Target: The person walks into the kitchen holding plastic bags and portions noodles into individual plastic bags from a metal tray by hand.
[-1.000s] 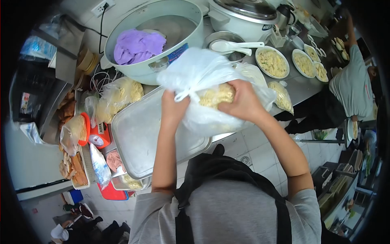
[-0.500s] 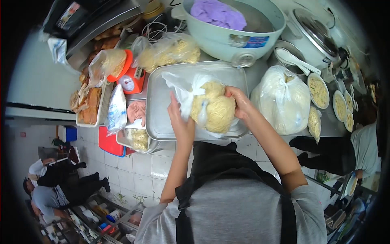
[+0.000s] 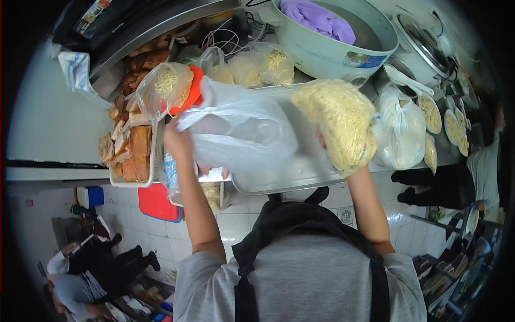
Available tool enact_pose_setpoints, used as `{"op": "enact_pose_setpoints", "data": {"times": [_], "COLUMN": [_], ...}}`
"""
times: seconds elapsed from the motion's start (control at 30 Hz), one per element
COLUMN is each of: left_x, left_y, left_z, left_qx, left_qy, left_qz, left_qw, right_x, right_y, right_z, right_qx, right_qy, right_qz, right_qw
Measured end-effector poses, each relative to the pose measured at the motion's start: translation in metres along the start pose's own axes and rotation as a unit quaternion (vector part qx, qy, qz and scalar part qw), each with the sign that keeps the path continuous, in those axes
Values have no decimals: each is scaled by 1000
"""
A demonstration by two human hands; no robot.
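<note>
My left hand (image 3: 178, 140) is closed on the gathered edge of a white plastic bag (image 3: 247, 126), which hangs spread out over the left part of a metal tray (image 3: 263, 182). The bag looks emptied and is slightly blurred. A large bundle of yellow noodles (image 3: 343, 123) rests on my right hand (image 3: 321, 139), held up above the tray's right side. Most of that hand is hidden beneath the noodles; only some fingertips show at their left edge. Bundle and bag are apart.
Left are an orange scale pan (image 3: 194, 88) with bagged noodles and a basket (image 3: 156, 172) of roasted meat. Behind the tray stand noodle bags (image 3: 276, 61) and a pale green tub (image 3: 322, 51). To the right sit a tied white bag (image 3: 399, 134) and bowls (image 3: 429, 112). People are in the background.
The noodles have come out of the white bag and moved right on my right hand. My left hand has pulled the bag away to the left. The view has shifted somewhat.
</note>
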State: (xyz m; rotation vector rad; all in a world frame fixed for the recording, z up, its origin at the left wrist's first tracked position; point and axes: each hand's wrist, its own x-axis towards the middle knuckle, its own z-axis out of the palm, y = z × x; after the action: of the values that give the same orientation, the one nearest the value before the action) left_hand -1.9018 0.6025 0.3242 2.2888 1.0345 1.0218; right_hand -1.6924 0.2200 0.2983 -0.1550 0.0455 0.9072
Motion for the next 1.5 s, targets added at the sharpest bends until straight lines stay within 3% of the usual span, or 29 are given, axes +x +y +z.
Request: {"op": "enact_pose_setpoints", "data": {"times": [0.03,0.1,0.17,0.27,0.3,0.33,0.37,0.4,0.47,0.53,0.63,0.73,0.83,0.93,1.03,1.07,1.13,1.17,1.2,1.3,1.33,1.43,1.5], "left_x": [9,24,19,16,5,-16,-38,-54,-126,-178,-192,-200,-197,-195,-186,-179,-163,-161,-154,-148,-151,-146,-152], "left_y": [-1,9,-18,96,120,138,165,166,146,135,139,129,132,178,194,195,193,188,186,180,175,206,207], "left_z": [-25,-86,-129,-123,-99,-67,-37,10,108,158,154,189,202,182,169,162,153,150,150,164,170,143,144], "left_qx": [3,86,233,136,79,-91,-203,-257,-70,-215,-374,-403,-487,-402,-221,-195,-143,-154,-168,-230,-253,-438,-484], "left_qy": [11,-84,-39,49,7,-115,-247,-337,-389,-274,-340,-322,-353,-268,-272,-282,-305,-338,-365,-391,-391,-426,-435], "left_qz": [-47,-119,43,245,271,147,125,205,186,67,-96,-152,-294,-121,61,59,60,11,-35,-184,-236,-425,-437], "left_qw": [999,986,971,959,959,978,939,882,899,935,858,843,742,867,934,937,940,928,915,872,853,668,621], "right_x": [5,6,6,8,11,16,20,19,22,18,10,5,9,-3,-27,-30,-34,-39,-39,-43,-39,-30,-17], "right_y": [-6,-10,-14,-18,-14,-5,3,11,18,22,22,19,1,3,30,31,16,6,3,23,27,20,8], "right_z": [-11,7,8,-19,-16,-11,-5,1,2,14,-3,-7,-40,-70,-79,-78,-65,-51,-30,12,7,14,-1], "right_qx": [7,-61,-146,-290,-508,-697,-844,-882,-878,-874,-852,-831,-794,-634,-552,-559,-733,-808,-796,-859,-861,-845,-848], "right_qy": [22,66,150,275,271,253,218,136,84,57,59,106,115,212,243,231,178,146,132,95,98,143,100], "right_qz": [-23,-86,-117,-105,-142,-167,-181,-202,-203,-188,-260,-266,-300,-248,-258,-254,-231,-217,-217,-185,-224,-189,-260], "right_qw": [999,992,971,911,805,650,456,402,426,444,451,477,517,701,755,755,615,529,549,468,445,480,450]}}
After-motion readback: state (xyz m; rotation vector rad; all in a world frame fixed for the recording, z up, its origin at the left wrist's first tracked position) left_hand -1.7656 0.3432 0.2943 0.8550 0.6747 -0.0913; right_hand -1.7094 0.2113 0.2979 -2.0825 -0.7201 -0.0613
